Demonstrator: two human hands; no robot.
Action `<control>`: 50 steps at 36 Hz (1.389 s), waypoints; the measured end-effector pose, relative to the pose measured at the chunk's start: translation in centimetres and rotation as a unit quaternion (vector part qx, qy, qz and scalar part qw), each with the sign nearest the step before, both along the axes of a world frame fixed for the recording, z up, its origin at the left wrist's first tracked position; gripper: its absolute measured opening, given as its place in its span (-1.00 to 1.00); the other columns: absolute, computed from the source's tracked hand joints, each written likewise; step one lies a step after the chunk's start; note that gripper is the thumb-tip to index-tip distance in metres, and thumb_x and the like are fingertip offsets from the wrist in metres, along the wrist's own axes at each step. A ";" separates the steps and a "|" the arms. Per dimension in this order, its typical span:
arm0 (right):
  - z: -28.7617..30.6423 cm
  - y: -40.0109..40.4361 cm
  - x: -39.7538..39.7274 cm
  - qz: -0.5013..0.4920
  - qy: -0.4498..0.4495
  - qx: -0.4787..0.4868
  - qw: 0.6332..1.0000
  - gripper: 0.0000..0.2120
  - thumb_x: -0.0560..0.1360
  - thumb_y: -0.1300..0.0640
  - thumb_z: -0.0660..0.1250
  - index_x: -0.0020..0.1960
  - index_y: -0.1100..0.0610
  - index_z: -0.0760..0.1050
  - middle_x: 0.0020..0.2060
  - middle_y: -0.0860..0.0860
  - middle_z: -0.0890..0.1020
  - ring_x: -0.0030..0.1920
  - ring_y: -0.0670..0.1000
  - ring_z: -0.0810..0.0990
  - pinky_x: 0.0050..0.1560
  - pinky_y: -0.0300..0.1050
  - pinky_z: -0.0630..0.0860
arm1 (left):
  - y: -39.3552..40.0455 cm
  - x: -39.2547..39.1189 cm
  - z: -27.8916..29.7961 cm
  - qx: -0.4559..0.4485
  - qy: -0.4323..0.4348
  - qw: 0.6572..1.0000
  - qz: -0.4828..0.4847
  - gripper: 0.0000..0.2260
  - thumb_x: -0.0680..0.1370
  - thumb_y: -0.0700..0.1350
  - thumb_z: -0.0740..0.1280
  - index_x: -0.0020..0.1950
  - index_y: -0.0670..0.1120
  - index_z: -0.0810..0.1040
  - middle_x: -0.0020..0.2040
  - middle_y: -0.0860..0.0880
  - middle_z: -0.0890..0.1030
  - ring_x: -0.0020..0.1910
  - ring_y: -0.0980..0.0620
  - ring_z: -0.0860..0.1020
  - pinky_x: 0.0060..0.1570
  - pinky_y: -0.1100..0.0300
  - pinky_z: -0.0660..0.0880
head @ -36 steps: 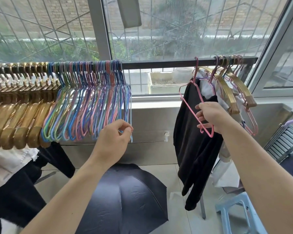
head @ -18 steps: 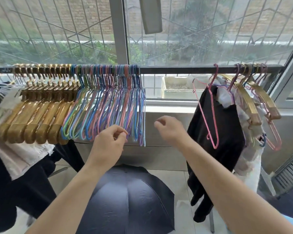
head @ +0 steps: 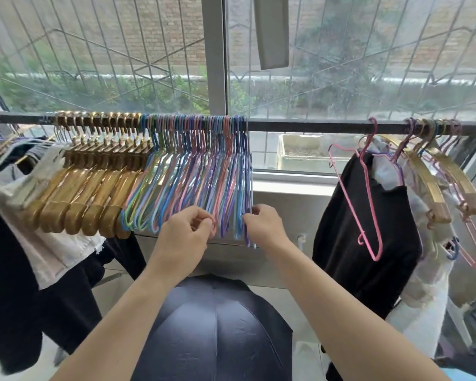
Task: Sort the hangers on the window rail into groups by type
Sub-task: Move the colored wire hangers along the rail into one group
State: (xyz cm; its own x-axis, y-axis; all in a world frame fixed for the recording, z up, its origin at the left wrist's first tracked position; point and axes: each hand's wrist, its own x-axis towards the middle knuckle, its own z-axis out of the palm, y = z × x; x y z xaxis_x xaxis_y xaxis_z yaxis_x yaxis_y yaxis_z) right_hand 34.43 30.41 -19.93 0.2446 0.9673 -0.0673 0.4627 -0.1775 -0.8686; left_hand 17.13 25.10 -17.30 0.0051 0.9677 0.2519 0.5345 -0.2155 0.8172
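Both forearms reach up to the wire hangers [head: 204, 171]. The left hand [head: 184, 237] and right hand [head: 264, 226], fingers curled, each pinch their lower ends.

You face a wide window [head: 368, 64] with a diamond-patterned metal grille [head: 94, 59], daylight showing a brick wall [head: 162, 26] and greenery outside. Below you an open dark umbrella [head: 215, 331] covers the pale tiled floor [head: 305, 356].

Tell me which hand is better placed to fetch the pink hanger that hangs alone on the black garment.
Probably the right hand: it pinches the outer end of the colourful wire hangers, the side facing the pink hanger. The left hand is farther away.
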 end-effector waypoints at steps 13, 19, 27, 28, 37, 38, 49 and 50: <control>2.8 -0.9 4.2 -0.135 -0.304 0.189 0.924 -0.85 0.63 0.32 0.04 0.05 0.19 0.37 -0.34 -0.02 0.47 -0.33 0.12 0.47 -0.33 0.01 0.29 | -0.6 0.5 -0.5 -0.011 -0.050 0.998 -0.023 -0.83 0.64 -0.18 0.34 -0.07 0.05 0.63 -0.19 0.12 0.69 -0.14 0.17 0.64 0.00 0.19 0.60; 5.9 2.6 7.4 -0.113 -0.348 0.086 0.927 -0.82 0.59 0.31 0.13 0.17 0.26 0.39 -0.11 0.14 0.53 -0.07 0.23 0.53 -0.14 0.03 0.35 | -1.2 0.6 -0.5 -0.020 -0.059 0.997 -0.041 -0.83 0.65 -0.19 0.33 -0.07 0.02 0.64 -0.20 0.14 0.68 -0.17 0.17 0.63 -0.03 0.25 0.56; -3.7 -0.9 10.8 -0.041 -0.327 -0.112 0.938 -0.84 0.57 0.32 0.14 0.08 0.28 0.46 -0.19 0.12 0.56 -0.23 0.16 0.55 -0.28 -0.01 0.50 | -3.3 0.5 -5.1 -0.088 -0.036 0.991 -0.100 -0.79 0.64 -0.20 0.34 -0.12 0.06 0.63 -0.23 0.05 0.68 -0.19 -0.03 0.62 -0.08 0.02 0.56; -5.0 -2.0 10.9 -0.028 -0.321 -0.140 0.936 -0.83 0.56 0.35 0.12 0.08 0.28 0.46 -0.21 0.11 0.53 -0.26 0.15 0.53 -0.30 -0.04 0.48 | -3.2 0.2 -6.8 -0.118 -0.012 0.987 -0.106 -0.79 0.64 -0.18 0.33 -0.11 0.10 0.62 -0.22 0.06 0.67 -0.18 -0.05 0.60 -0.07 0.01 0.55; -9.0 -8.0 11.4 0.134 -0.080 -0.289 0.945 -0.85 0.63 0.26 0.24 -0.07 0.19 0.55 -0.33 0.10 0.50 -0.28 0.11 0.54 -0.39 -0.06 0.59 | -3.9 -3.9 -21.5 -0.398 0.150 0.899 -0.101 -0.49 0.64 0.16 0.32 0.56 0.08 0.30 0.52 0.02 0.35 0.49 -0.03 0.37 0.31 0.13 0.39; -8.7 -8.4 11.3 0.157 -0.050 -0.281 0.945 -0.84 0.64 0.21 0.25 -0.06 0.18 0.58 -0.33 0.10 0.51 -0.26 0.09 0.55 -0.34 -0.05 0.61 | -4.1 -4.6 -22.5 -0.398 0.141 0.903 -0.086 -0.37 0.61 0.19 0.35 0.61 0.06 0.22 0.58 -0.01 0.27 0.54 -0.07 0.30 0.37 0.08 0.37; -12.9 -9.3 12.3 0.224 0.114 -0.275 0.928 -0.76 0.68 0.03 0.29 0.04 0.14 0.67 -0.22 0.06 0.57 -0.14 0.07 0.59 -0.13 0.05 0.65 | -4.9 -14.6 -25.4 -0.469 0.168 0.859 -0.121 -0.60 0.68 0.18 0.23 -0.12 -0.04 0.70 -0.06 0.11 0.74 0.02 0.09 0.68 0.24 0.05 0.53; -13.8 -9.3 12.6 0.211 0.116 -0.282 0.928 -0.76 0.68 0.04 0.29 0.03 0.15 0.67 -0.22 0.06 0.57 -0.14 0.06 0.59 -0.09 0.08 0.67 | -5.1 -14.8 -24.4 -0.480 0.159 0.851 -0.143 -0.62 0.69 0.15 0.23 -0.08 -0.06 0.70 -0.04 0.08 0.75 0.04 0.05 0.70 0.17 0.10 0.56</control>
State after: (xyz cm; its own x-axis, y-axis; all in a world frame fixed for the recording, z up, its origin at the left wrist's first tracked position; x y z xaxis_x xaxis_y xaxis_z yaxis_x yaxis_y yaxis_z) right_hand 47.01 21.08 -33.74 -0.2338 0.7681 -0.5961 0.4060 -0.4800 -0.7777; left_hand 2.31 19.99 -41.70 0.1947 0.6741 -0.7126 0.7990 0.3124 0.5139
